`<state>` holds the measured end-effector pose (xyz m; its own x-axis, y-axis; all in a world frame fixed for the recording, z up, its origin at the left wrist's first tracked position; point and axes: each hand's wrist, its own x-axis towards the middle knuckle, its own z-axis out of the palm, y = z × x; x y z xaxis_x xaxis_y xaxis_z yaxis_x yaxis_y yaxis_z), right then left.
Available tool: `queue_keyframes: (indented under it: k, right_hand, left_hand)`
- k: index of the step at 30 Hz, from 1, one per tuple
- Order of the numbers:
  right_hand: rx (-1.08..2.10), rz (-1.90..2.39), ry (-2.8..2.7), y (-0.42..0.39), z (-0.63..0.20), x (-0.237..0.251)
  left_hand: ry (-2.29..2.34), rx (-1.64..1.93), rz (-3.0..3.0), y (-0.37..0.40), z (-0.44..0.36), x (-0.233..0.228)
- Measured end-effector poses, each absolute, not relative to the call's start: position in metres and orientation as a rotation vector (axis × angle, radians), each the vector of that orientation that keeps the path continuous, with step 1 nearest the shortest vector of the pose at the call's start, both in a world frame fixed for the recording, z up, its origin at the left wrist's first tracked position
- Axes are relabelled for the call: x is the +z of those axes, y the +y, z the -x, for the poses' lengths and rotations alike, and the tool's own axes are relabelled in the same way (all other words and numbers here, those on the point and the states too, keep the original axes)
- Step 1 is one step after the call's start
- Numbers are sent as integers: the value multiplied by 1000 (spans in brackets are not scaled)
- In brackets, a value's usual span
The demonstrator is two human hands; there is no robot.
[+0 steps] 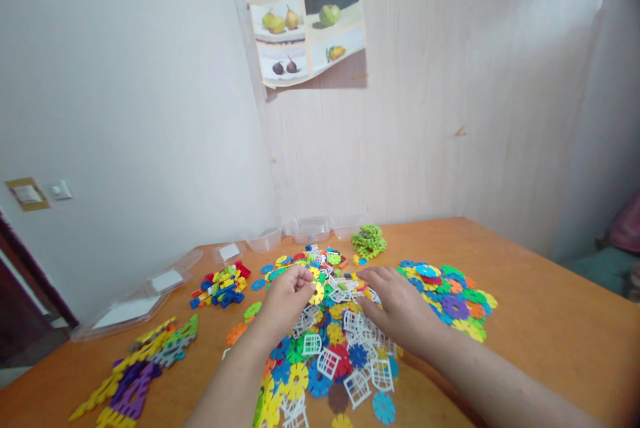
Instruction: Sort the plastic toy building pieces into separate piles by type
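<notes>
"So, what are the hands doing, at the centre of the frame?"

"The left hand (pixel 290 291) pinches a yellow disc (pixel 317 293) between thumb and fingers, apparently by its edge, which would leave most of its notched rim free. The right hand (pixel 400 307) is loosely spread, thumb apart from curved fingers, over the right side of the mixed pile (pixel 319 380). I can't tell whether its fingertips touch anything."

"And what makes up that pile?"

"Notched discs in many colours, with white window-shaped pieces (pixel 329 363) scattered among them, running down to the bottom edge. It spreads beneath and between the hands, presumably so both reach it easily."

"Further out?"

"Right of centre, a second heap of discs (pixel 455 308), perhaps set apart to keep it separate. Left of centre, small building blocks (pixel 220 287); at lower left, toothed strips (pixel 137 388). A green cluster (pixel 369 242) stands behind the pile."

"And the clear tubs (pixel 265 239)?"

"Along the far edge of the table (pixel 550 321), beneath the fruit poster (pixel 310 38), likely out of the way; flat clear pieces (pixel 125 313), perhaps lids, lie at left."
</notes>
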<state>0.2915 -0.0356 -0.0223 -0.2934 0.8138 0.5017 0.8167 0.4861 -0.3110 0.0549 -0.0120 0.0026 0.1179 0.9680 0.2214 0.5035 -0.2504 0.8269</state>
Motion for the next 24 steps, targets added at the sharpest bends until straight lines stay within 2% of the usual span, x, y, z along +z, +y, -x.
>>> queue_keyframes:
  k: [6,12,20,24]
  right_hand:
    - [119,1166,-2219,-58,-274,-16]
    - [133,1207,-2244,-61,-270,-11]
    - [-144,1919,-1935,-25,-320,-2]
    - [-151,2208,-1700,-7,-359,-5]
  left_hand:
    - [1104,938,-1569,-30,-73,9]
    - [1008,891,-1533,-34,-82,6]
    - [1295,1058,-1572,-21,-59,12]
    - [1495,1199,-1592,-7,-31,12]
